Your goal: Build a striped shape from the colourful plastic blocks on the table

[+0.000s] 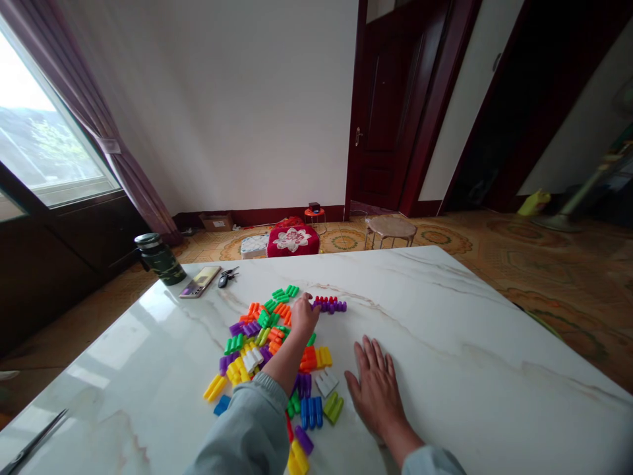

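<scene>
My left hand (pixel 305 318) reaches over the pile, fingers curled in a pinch at the left end of a row of purple building blocks (pixel 337 307). Red building blocks (pixel 326 299) line the far side of that row. What lies between the fingertips is partly hidden. My right hand (pixel 378 389) rests flat on the table, fingers a little apart, holding nothing. Nearest to it are a white building block (pixel 327 382) and a lime green one (pixel 333 408). The loose pile around my left forearm has orange building blocks (pixel 275 338), yellow ones (pixel 237 371) and blue ones (pixel 311 413).
On the white marbled table (pixel 469 343) stand a camouflage flask (pixel 161 258), a phone (pixel 200 282) and keys (pixel 227 276) at the far left. Scissors (pixel 37 442) lie at the near left edge. Beyond the table are a red cushioned seat (pixel 293 241) and a stool (pixel 391 228).
</scene>
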The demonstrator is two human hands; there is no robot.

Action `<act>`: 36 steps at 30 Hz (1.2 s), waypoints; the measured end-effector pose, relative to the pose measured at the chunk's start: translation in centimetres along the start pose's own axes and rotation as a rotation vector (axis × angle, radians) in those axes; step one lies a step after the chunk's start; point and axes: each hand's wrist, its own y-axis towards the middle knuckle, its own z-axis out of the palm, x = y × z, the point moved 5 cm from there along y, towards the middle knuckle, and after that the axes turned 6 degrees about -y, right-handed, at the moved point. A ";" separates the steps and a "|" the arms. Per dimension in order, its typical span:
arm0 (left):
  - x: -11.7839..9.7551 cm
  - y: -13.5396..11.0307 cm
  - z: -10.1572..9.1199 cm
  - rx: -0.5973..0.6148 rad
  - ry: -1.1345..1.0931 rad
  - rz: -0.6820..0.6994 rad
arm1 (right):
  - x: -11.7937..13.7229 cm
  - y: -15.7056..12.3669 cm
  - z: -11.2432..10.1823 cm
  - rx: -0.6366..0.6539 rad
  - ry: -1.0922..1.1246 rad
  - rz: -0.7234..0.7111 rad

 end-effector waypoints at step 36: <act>-2.5 -0.2 1.5 0.015 -0.134 0.340 | 0.1 0.1 -0.2 0.022 -0.024 0.003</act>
